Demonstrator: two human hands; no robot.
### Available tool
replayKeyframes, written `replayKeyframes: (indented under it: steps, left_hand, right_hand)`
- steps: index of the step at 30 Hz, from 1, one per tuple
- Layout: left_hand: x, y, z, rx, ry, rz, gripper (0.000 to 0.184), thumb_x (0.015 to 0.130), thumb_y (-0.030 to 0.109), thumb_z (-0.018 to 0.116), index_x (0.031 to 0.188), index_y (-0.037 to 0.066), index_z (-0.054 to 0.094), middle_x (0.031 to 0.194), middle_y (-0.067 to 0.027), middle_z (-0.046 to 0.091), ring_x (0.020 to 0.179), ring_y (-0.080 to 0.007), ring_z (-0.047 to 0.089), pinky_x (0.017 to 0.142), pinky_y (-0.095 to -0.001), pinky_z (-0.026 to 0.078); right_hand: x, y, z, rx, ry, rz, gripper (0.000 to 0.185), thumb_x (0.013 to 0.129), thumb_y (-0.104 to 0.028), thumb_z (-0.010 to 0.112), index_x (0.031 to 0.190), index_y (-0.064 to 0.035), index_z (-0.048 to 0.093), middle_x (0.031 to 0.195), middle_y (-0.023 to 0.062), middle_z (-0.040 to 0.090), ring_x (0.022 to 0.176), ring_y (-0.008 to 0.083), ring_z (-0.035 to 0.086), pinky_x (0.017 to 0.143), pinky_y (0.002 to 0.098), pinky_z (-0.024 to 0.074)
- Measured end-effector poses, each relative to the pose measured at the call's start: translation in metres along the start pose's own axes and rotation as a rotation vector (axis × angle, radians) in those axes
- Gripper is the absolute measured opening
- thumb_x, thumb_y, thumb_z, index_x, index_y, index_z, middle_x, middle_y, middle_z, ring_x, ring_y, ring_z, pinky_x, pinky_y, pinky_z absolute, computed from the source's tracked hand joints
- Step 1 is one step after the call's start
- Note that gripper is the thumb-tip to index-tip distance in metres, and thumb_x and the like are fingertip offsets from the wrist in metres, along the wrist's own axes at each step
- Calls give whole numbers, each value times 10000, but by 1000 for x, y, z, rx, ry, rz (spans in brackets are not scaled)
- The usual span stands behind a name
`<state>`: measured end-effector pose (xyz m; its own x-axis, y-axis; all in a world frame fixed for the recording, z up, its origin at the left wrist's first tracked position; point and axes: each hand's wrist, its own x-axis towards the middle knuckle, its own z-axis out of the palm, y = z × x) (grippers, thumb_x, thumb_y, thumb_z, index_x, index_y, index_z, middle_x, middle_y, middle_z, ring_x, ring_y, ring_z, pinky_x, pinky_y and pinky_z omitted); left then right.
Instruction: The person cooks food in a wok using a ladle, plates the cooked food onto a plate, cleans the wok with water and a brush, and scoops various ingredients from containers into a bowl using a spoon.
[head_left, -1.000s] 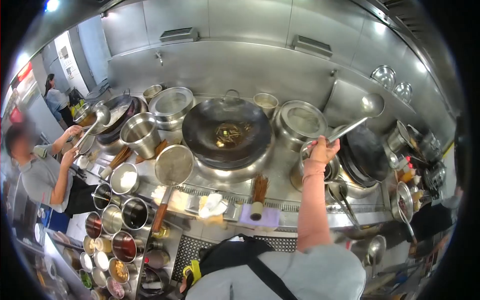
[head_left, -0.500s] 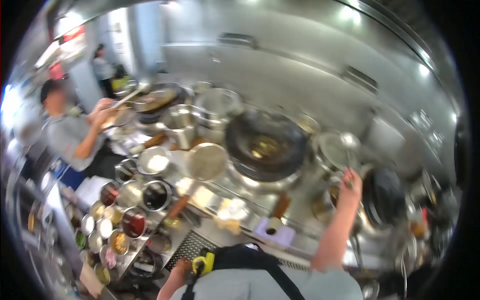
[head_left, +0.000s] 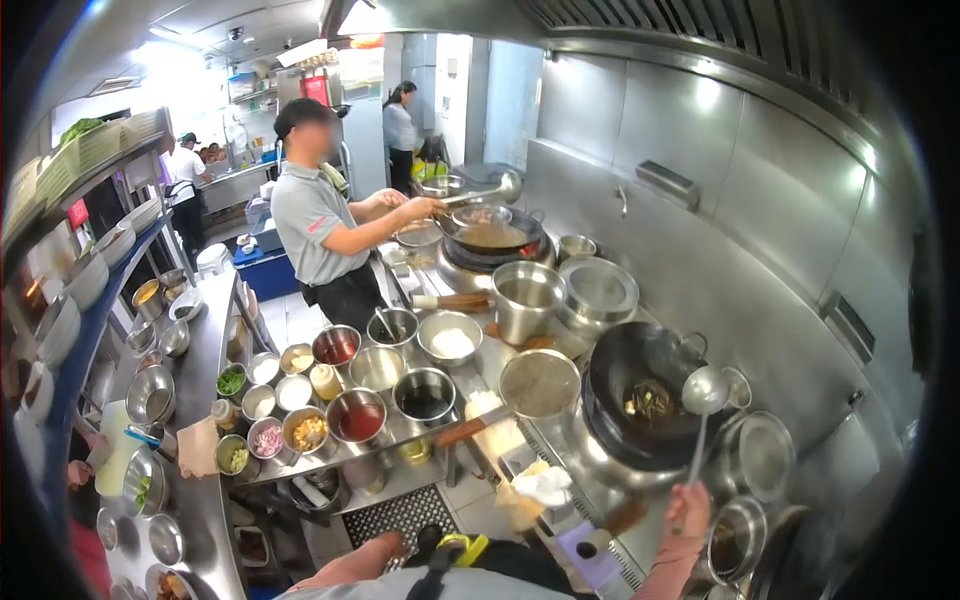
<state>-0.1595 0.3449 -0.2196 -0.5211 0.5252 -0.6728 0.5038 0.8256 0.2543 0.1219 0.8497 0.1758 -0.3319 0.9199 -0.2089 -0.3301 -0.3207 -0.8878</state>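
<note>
My right hand (head_left: 688,507) is closed around the handle of a long ladle (head_left: 705,390). The ladle's round bowl hangs over the right rim of a black wok (head_left: 630,455), which sits on a burner. Inside the wok lies some dark food with pale pieces (head_left: 652,400). Down by my waist, beside the black apron, is my left hand (head_left: 390,545); its fingers are too hidden to read. A wire strainer (head_left: 540,384) with a wooden handle rests left of the wok. A lidded pot (head_left: 757,458) stands to the wok's right.
Seasoning containers, among them a red sauce pot (head_left: 357,416) and a dark liquid pot (head_left: 424,397), crowd the left counter. A co-worker (head_left: 325,220) holds another ladle over a second wok (head_left: 490,240). A white cloth (head_left: 543,487) lies at the stove's front edge. Bowls fill the shelf (head_left: 90,280).
My view has swung left, bringing more of the co-worker and shelves into sight. The ladle has gone from above the lidded pot to the wok's right rim, still in my right hand.
</note>
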Motion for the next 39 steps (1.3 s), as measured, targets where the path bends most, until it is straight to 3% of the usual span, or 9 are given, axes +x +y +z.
replayKeyframes:
  steps: [6, 7, 12, 15, 21, 25, 32, 33, 39]
  left_hand:
    - [-3, 12, -15, -171, -161, -84, 472, 877, 451, 619, 1159, 74, 655, 1163, -143, 670, 931, -264, 683, 706, -412, 560]
    - [4, 1, -8, -129, -171, 84, 534, 846, 447, 600, 1133, 2, 671, 1208, -228, 635, 1121, -376, 612, 956, -443, 484]
    - [18, -8, 0, -160, -181, 97, 571, 844, 478, 609, 1166, 10, 655, 1214, -228, 632, 1140, -365, 603, 967, -436, 478]
    - [35, -18, 10, 124, -70, 283, 575, 838, 478, 621, 1181, 17, 651, 1215, -229, 631, 1151, -359, 599, 979, -431, 473]
    - [18, 11, -24, -39, -117, -15, 597, 820, 437, 651, 1253, 28, 607, 1261, -231, 603, 1189, -361, 576, 1012, -428, 461]
    - [28, 14, -7, -187, 62, -74, 593, 816, 414, 658, 1272, 42, 585, 1292, -231, 582, 1207, -369, 560, 1025, -430, 454]
    - [14, 33, -32, -144, -110, -68, 573, 826, 373, 639, 1292, 47, 559, 1297, -239, 573, 1205, -388, 557, 1026, -436, 453]
    - [13, 33, -32, -92, -70, -37, 578, 837, 383, 625, 1301, 46, 551, 1295, -244, 572, 1211, -396, 550, 1035, -440, 445]
    - [-11, 49, -59, 94, -177, 122, 563, 869, 394, 600, 1287, 20, 558, 1368, -227, 518, 1229, -389, 532, 1045, -424, 434]
  right_hand:
    - [-2, 69, 2, -456, -40, -159, 642, 831, 37, 557, 1430, -94, 366, 783, 63, 580, 413, 115, 463, 383, 264, 425]
    - [-5, 77, 1, -498, -44, -179, 630, 836, 35, 549, 1428, -97, 379, 786, 56, 575, 428, 109, 466, 390, 260, 424]
    - [16, 135, -39, -740, -69, -400, 589, 825, 43, 560, 1396, -46, 447, 772, -10, 503, 655, 93, 492, 589, 246, 434]
    - [-1, 129, -26, -726, -63, -360, 592, 827, 49, 552, 1404, -32, 448, 853, 2, 539, 750, 94, 501, 716, 238, 443]
    - [-3, 141, -36, -650, -109, -236, 571, 862, 59, 513, 1421, 2, 412, 1304, 124, 519, 1017, 150, 564, 914, 263, 452]
    - [-4, 145, -37, -707, -109, -269, 561, 867, 60, 512, 1417, -5, 423, 1321, 139, 504, 1051, 174, 573, 930, 273, 457]
    - [6, 160, -47, -769, -99, -343, 458, 869, 31, 551, 1325, -18, 545, 1145, 111, 551, 962, 173, 581, 883, 279, 475]
    - [16, 173, -57, -846, -100, -493, 443, 900, 1, 563, 1333, -91, 560, 938, 2, 535, 696, 74, 496, 614, 213, 452]
    - [-4, 141, -33, -1034, -103, -598, 393, 852, -44, 619, 1244, -80, 630, 921, 40, 557, 820, 157, 540, 756, 292, 470]
